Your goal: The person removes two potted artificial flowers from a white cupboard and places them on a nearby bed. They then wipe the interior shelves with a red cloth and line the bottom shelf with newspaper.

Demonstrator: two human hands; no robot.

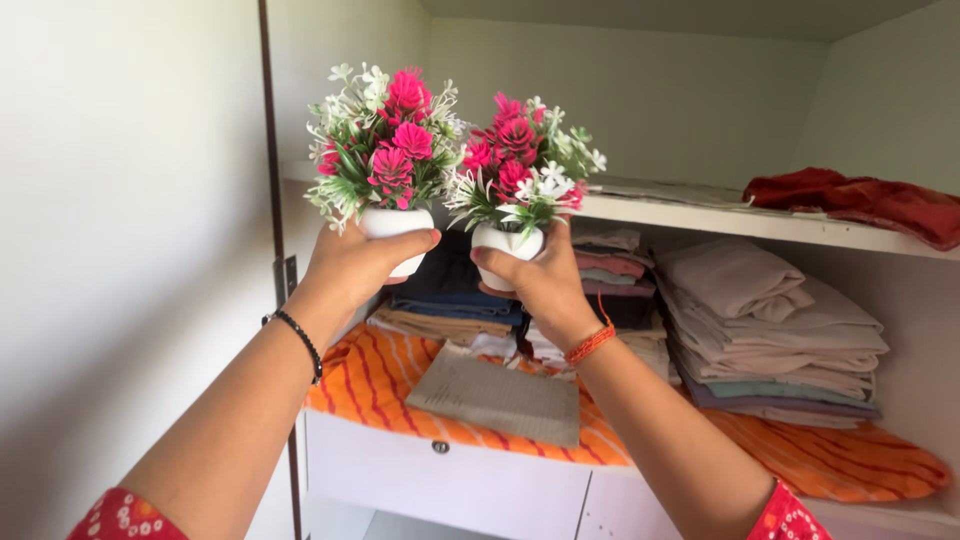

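White walls and shelves of an open wardrobe (700, 100) are filling the view, and inside it an orange striped cloth (830, 455) is lying across the lower shelf. On that cloth a tall stack of folded pale linens (775, 335) is sitting at the right, with a stack of darker folded clothes (450, 290) further left behind the hands, and a flat grey woven piece (500, 395) is lying in front. Up on the higher shelf a crumpled red cloth (860, 200) is resting at the right. Now the hands: the left hand (350, 265) is wrapping its grip closed around the white pot of the left flower pot (385, 150), pink and white blooms standing upright above it. Just beside it, the right hand (545, 285) is closing its grip round the white base of the right flower pot (520, 165). Both are being held up in the air in front of the shelves, foliage nearly touching.
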